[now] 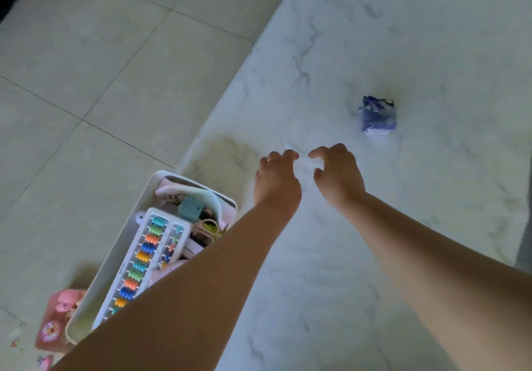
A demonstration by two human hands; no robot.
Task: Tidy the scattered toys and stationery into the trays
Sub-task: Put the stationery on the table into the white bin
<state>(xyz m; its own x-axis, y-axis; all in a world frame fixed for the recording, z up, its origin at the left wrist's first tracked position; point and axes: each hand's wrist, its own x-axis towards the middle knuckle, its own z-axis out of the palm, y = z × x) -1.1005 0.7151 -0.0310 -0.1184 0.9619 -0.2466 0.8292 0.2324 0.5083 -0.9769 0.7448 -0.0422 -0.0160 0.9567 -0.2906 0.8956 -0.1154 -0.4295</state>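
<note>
With both your left hand (276, 177) and right hand (338, 172) loosely curled and empty, you were reaching for the blue packet (377, 117) just beyond them, which likely needed a pinch.

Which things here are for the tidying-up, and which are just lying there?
For the tidying:
- white tray, already holding the bead abacus
- blue packet lying alone on the marble-patterned mat
- pink toys on the floor beside the tray
- left hand and right hand, both empty

Just there:
- tiled floor
</note>
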